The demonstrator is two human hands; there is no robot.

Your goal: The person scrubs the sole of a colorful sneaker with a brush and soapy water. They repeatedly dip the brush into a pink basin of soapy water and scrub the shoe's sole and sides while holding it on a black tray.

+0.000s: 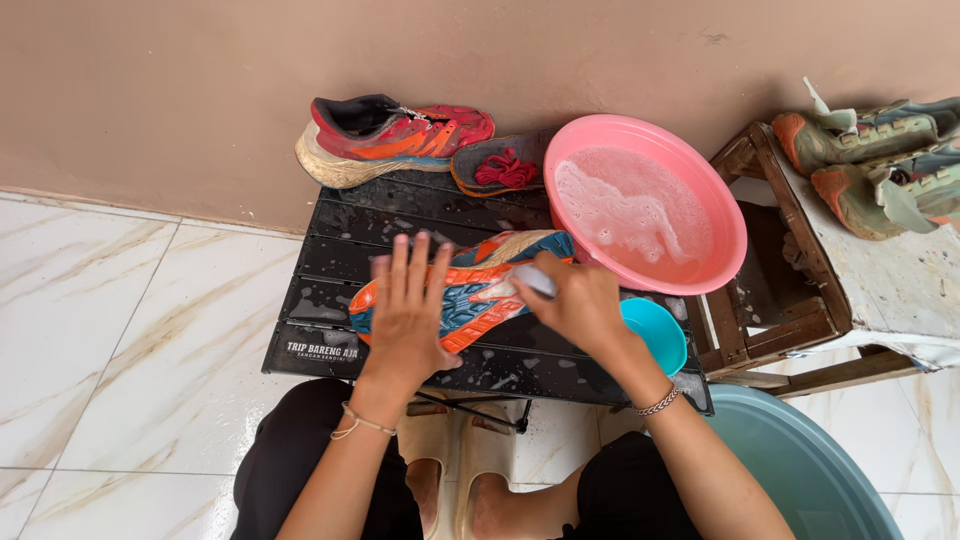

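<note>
pinning the shoe [470, 292] sole-up on the black table [330, 262], our left hand [408, 310] lies flat and open on its heel while our right hand [575, 303] grips a pale brush [535, 280]. we judge the shoe light, springy and soap-slick, best held across the sole. the pink basin [720, 215] crowds the right; the left is roomier.

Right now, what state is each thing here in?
Shoe: sole up, wet, pinned on the table by left hand.
Brush: gripped in right hand, against the sole.
Pink basin: holds soapy water.
Red shoe: upright, against the wall.
Black table: wet.
</note>
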